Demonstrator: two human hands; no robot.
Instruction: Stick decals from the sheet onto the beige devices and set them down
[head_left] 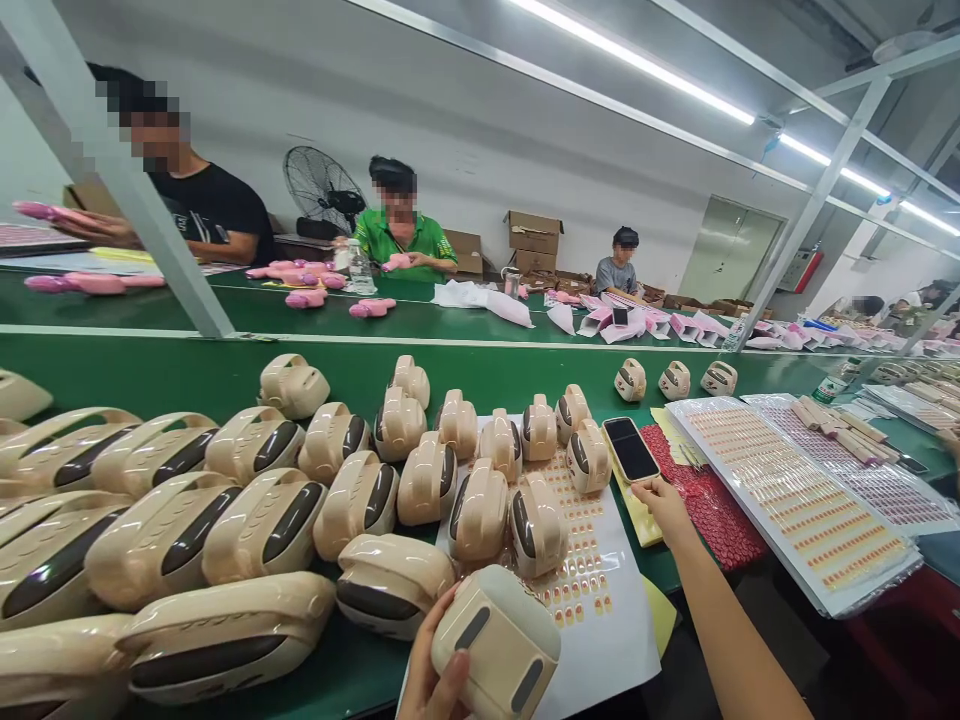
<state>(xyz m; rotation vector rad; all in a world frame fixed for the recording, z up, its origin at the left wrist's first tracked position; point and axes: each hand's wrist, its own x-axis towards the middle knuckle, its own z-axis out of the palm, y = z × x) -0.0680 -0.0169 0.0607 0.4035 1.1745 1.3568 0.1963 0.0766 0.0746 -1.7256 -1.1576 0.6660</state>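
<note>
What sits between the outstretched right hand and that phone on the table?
Nothing visible. The right hand has its fingertips at the near edge of the phone. The left hand holds a beige device.

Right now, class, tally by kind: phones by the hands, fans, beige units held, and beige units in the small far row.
Phone: 1
Fan: 1
Held beige unit, in the left hand: 1
Far-row beige units: 3
Total: 6

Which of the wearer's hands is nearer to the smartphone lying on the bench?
Right. The right hand has its fingertips at the near edge of the smartphone. The left hand is well below and to the left, gripping a beige device.
</note>
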